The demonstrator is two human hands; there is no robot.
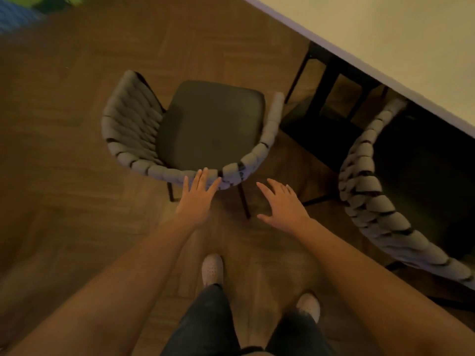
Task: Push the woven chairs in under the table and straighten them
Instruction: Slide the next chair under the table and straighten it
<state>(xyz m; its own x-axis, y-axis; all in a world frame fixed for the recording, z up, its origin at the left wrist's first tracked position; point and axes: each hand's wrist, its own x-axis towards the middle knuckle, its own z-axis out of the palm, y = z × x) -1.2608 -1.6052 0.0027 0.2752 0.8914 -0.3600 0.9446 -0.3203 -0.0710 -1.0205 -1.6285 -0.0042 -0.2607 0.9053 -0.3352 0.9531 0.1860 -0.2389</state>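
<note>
The grey woven chair with dark seat cushion stands clear of the pale table, angled off its edge. The left hand, fingers spread, reaches its woven back rim; contact uncertain. The right hand hovers wide, empty, positioned to share the push. A second woven chair, right, sits partly tucked under the table.

A herringbone wood floor filled the view. In the far left corner lay something blue and green, too blurred to identify.
</note>
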